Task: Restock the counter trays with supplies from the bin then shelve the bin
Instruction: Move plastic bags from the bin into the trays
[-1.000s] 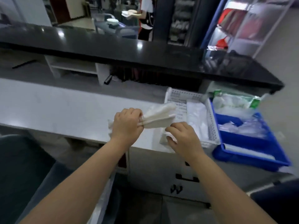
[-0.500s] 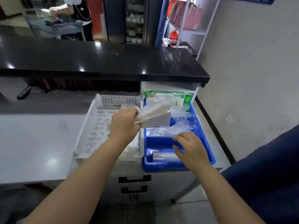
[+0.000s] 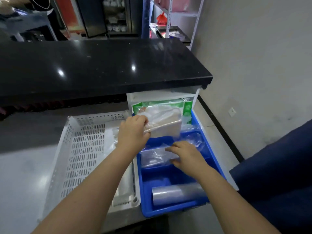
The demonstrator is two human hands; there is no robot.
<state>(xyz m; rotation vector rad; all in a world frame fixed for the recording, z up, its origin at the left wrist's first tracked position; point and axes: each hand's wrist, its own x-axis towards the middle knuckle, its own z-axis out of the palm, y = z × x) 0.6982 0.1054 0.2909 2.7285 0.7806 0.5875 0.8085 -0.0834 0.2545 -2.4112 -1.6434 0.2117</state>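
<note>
A blue tray with compartments sits at the counter's right end, beside a white perforated bin. My left hand grips a wrapped white pack and holds it over the blue tray's far compartment. My right hand rests on clear plastic bags in the middle compartment, fingers spread over them. A roll of clear film lies in the near compartment. White packets lie along the bin's right side.
A green-and-white packet stands at the back of the blue tray under a raised black countertop. A wall and floor lie to the right, a dark blue seat at the lower right. A white shelf rack and a person stand behind.
My view swung right to the blue tray. My left hand carried the white pack from over the white bin to the tray's far compartment. My right hand moved from the bin's edge onto the plastic bags.
</note>
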